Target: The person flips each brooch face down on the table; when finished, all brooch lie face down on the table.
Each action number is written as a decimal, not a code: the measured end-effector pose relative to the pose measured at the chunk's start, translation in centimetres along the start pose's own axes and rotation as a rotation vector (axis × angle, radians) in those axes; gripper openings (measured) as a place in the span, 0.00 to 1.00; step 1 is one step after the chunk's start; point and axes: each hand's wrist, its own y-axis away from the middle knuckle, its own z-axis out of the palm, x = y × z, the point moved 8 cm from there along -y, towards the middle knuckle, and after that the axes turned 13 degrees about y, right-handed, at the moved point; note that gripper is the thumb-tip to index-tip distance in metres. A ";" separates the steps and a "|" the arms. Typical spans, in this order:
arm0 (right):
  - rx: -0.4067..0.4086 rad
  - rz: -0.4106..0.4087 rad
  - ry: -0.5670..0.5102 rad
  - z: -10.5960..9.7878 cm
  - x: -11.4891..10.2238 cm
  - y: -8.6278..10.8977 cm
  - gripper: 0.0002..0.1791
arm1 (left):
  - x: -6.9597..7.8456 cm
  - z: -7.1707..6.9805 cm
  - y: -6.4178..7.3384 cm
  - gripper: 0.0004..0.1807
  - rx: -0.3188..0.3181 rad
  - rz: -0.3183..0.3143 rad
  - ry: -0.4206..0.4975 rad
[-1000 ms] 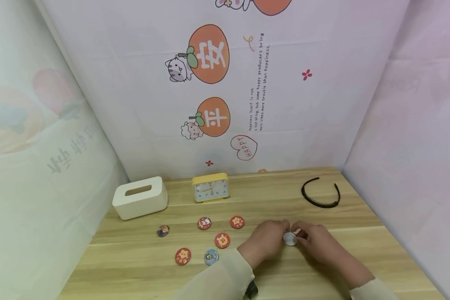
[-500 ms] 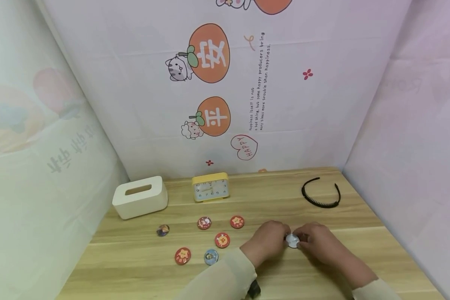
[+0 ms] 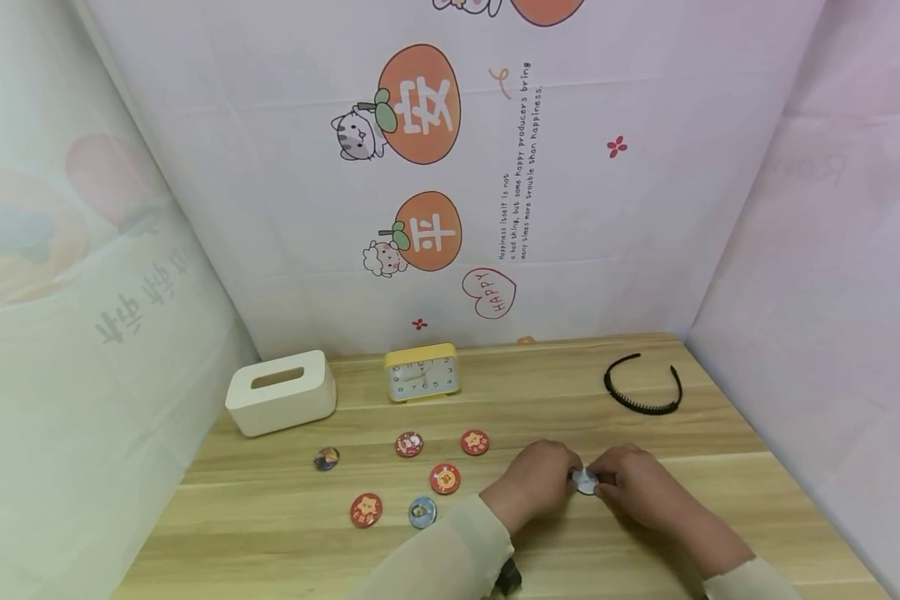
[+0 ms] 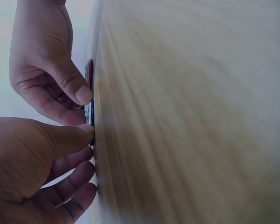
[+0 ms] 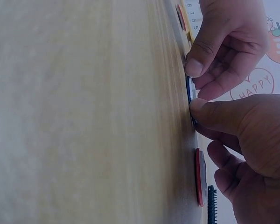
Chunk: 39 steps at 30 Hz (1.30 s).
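A round pin badge [image 3: 587, 483] with its silvery back up lies low at the tabletop between the two hands. My left hand [image 3: 538, 479] pinches its left side and my right hand [image 3: 636, 485] pinches its right side. Thumb tips press the badge's rim in the right wrist view, where a dark blue edge [image 5: 188, 88] shows. Fingers partly cover the badge's back in the head view. Close beside the right hand, a red-edged badge [image 5: 199, 177] stands out in the right wrist view; the hand hides it from the head view.
Several badges lie left of the hands, among them a red star badge [image 3: 366, 510] and a blue portrait badge [image 3: 422, 512]. Behind them stand a white tissue box [image 3: 281, 393] and a yellow clock [image 3: 422, 373]. A black toothed headband [image 3: 641, 407] lies back right on the wooden table [image 3: 270, 542].
The badge between the fingers has been lowered from a tilt to lie flatter, slightly right of where it was. Both hands have shifted only slightly.
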 end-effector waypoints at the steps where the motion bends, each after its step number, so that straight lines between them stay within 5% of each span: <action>1: -0.002 0.000 -0.001 0.0 0.0 0.0 0.11 | 0.0 0.0 0.0 0.08 0.001 0.002 -0.001; 7: -0.022 0.004 -0.008 0.2 0.0 0.0 0.11 | -0.4 -0.2 0.6 0.04 -0.028 0.027 0.036; 10: -0.044 0.028 -0.014 0.1 0.0 -0.2 0.11 | -1.5 -1.1 1.3 0.10 -0.044 0.005 0.086; 20: -0.058 0.048 -0.009 0.1 0.1 -0.2 0.12 | -9.1 -7.3 4.9 0.26 0.041 -0.262 0.083; 24: -0.062 0.053 -0.008 0.2 0.2 -0.1 0.12 | -11.9 -8.1 6.5 0.32 0.024 -0.372 0.073; 27: -0.062 0.059 -0.009 0.2 0.3 -0.1 0.12 | -13.1 -7.9 7.0 0.30 0.018 -0.394 0.098; 33: -0.054 0.058 -0.011 0.1 0.3 -0.2 0.13 | -13.0 -7.3 6.8 0.20 0.040 -0.359 0.108; 39: -0.062 0.057 -0.012 0.2 0.4 -0.3 0.13 | -11.0 -6.2 6.0 0.16 0.009 -0.280 0.071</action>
